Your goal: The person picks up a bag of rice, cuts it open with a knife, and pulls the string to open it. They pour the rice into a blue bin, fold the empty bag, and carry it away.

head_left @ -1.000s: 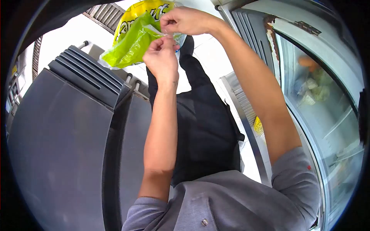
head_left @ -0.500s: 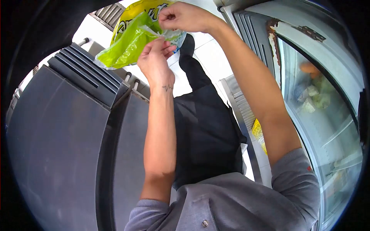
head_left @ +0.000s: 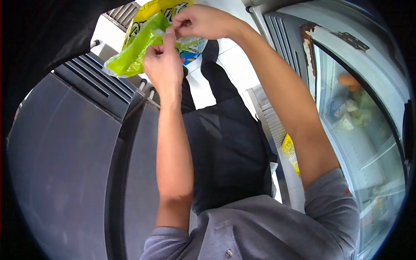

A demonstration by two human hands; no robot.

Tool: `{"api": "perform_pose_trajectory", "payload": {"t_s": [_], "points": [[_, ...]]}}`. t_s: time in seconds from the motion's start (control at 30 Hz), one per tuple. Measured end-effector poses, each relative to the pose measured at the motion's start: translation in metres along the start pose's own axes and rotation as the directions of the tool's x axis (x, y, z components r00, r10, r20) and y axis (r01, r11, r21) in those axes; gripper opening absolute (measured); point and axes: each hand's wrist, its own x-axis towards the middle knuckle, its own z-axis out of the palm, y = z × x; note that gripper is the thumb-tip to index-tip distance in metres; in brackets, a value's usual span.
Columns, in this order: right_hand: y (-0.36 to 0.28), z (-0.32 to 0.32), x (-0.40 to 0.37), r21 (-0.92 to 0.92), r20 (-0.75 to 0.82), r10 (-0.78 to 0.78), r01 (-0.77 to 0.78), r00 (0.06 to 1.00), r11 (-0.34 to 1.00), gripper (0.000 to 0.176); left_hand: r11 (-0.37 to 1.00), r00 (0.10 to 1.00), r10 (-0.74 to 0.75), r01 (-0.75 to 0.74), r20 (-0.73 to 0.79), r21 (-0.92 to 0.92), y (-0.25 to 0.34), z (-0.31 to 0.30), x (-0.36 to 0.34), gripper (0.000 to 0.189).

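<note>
- The plastic bag (head_left: 134, 56) is beyond the far hem of the black apron (head_left: 225, 151) and a little to its left, held up in front of the person.
- The left hand (head_left: 164, 63), past the apron's far left corner, is pinching the green edge of the bag between thumb and fingers; the thumb points upward toward the other hand.
- The right hand (head_left: 197, 24), farther beyond the apron than the left, has its fingers curled in and the tips closed on the bag's edge; the fingertips of both hands come close together there, and whether they touch is too hard to tell.
- Past the apron, the bag's bright green part droops in folds to the left, while its yellow part with dark lettering shows behind; a small blue patch sits below the fingers.
- Beyond the apron's hem lie white floor tiles (head_left: 238, 65), with a black shoe (head_left: 211, 51) on them.
- To the left of the apron stands a dark grey panel (head_left: 60, 147), with a ribbed strip (head_left: 95, 80) along its far edge.
- To the right of the apron are a ribbed metal piece (head_left: 268, 110) and a yellow printed item (head_left: 290, 151), partly behind the right arm.
- Farther right of the apron is a glass door (head_left: 368, 151); an orange shape (head_left: 349, 81) and pale packets (head_left: 346, 115) show blurred through it.
</note>
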Motion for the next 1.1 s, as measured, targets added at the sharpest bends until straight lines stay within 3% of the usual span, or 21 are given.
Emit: {"api": "perform_pose_trajectory", "payload": {"t_s": [0.1, 0.2, 0.4, 0.47, 0.7, 0.77, 0.9, 0.97, 1.1], "points": [[-0.006, -0.001, -0.01, -0.047, -0.018, 0.051, -0.051, 0.999, 0.998, 0.012, 0.99, 0.997, 0.082, -0.083, 0.016, 0.11, -0.005, -0.004, 0.01, 0.031], [0.002, 0.01, -0.013, 0.004, -0.065, 0.056, -0.056, 0.996, 0.998, 0.012, 0.985, 0.987, 0.157, -0.159, 0.036, 0.06, -0.014, -0.003, 0.004, 0.029], [0.009, 0.018, -0.016, 0.165, -0.138, 0.06, -0.037, 0.989, 0.986, 0.012, 0.987, 0.988, 0.153, -0.153, -0.004, -0.043, -0.024, 0.003, -0.003, 0.025], [0.006, 0.015, -0.016, 0.065, -0.101, 0.061, -0.055, 0.993, 0.996, 0.012, 0.984, 0.987, 0.157, -0.158, -0.015, -0.085, -0.025, 0.004, -0.006, 0.024], [0.001, 0.001, -0.006, -0.009, -0.018, 0.053, -0.053, 0.998, 0.999, 0.01, 0.98, 0.985, 0.171, -0.167, 0.029, -0.112, -0.025, -0.001, -0.006, 0.023], [0.0, 0.003, -0.001, 0.047, -0.094, -0.037, 0.042, 0.995, 0.998, 0.013, 0.98, 0.984, 0.173, -0.168, 0.037, -0.108, -0.025, -0.001, -0.005, 0.024], [-0.009, -0.001, 0.004, -0.008, -0.038, -0.041, 0.04, 0.998, 0.999, 0.013, 0.98, 0.984, 0.177, -0.176, 0.004, -0.093, -0.026, 0.0, -0.004, 0.024], [-0.012, -0.004, 0.006, -0.133, 0.036, -0.033, 0.037, 0.999, 0.99, 0.013, 0.98, 0.983, 0.184, -0.183, -0.001, -0.078, -0.028, -0.001, -0.003, 0.024], [-0.012, 0.002, 0.008, -0.116, 0.052, 0.003, 0.003, 0.999, 0.993, 0.012, 0.979, 0.983, 0.186, -0.186, -0.007, -0.081, -0.033, 0.0, -0.001, 0.024]]}}
